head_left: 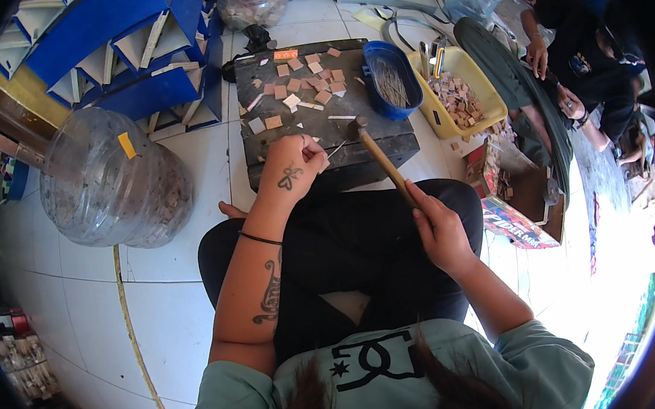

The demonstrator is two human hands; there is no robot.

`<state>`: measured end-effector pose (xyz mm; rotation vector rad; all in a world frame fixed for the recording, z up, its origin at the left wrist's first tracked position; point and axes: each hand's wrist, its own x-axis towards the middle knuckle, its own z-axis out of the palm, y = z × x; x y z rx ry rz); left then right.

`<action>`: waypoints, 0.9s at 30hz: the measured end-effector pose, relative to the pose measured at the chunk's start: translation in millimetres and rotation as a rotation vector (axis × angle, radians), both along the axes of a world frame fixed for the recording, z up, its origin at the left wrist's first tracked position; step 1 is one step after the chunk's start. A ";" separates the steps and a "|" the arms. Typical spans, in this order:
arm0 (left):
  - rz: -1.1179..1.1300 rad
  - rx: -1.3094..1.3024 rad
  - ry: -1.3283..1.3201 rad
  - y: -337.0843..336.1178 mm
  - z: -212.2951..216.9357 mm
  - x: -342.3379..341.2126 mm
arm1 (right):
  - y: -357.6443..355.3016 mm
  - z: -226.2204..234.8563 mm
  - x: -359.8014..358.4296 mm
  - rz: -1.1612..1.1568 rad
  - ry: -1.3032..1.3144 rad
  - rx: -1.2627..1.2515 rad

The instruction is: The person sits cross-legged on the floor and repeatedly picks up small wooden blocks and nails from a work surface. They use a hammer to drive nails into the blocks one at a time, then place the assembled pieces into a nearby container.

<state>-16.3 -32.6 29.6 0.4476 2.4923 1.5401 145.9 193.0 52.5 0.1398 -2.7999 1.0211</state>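
My right hand is closed round the wooden handle of a hammer. The hammer's head rests on or just above the front part of a dark wooden block. My left hand is at the block's front left edge, fingers pinched on a thin rod whose end points toward the hammer head. Small square wooden pieces and a few pale slivers lie scattered over the block's top. On its right side stands a blue tub full of thin metal-looking rods.
A yellow basin of wooden squares stands right of the tub, with an open cardboard box nearer me. Left are a large clear plastic container and blue compartment racks. Another person sits at the right.
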 end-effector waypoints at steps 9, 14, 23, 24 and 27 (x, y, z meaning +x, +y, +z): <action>-0.017 -0.031 0.005 -1.4 -0.8 0.0 | 7.5 2.1 -6.5 -0.019 -0.016 0.010; -0.060 0.027 -0.006 -6.8 -3.2 1.4 | 12.0 3.8 -1.9 -0.003 -0.006 -0.070; 0.003 0.202 0.314 21.0 -10.5 8.9 | 12.4 5.5 2.3 -0.043 -0.082 -0.242; 0.019 0.223 0.368 26.2 -11.8 9.6 | 12.5 7.4 3.0 -0.043 -0.085 -0.244; 0.028 0.072 0.520 32.5 -13.8 9.3 | 12.7 14.1 5.1 -0.052 -0.100 -0.246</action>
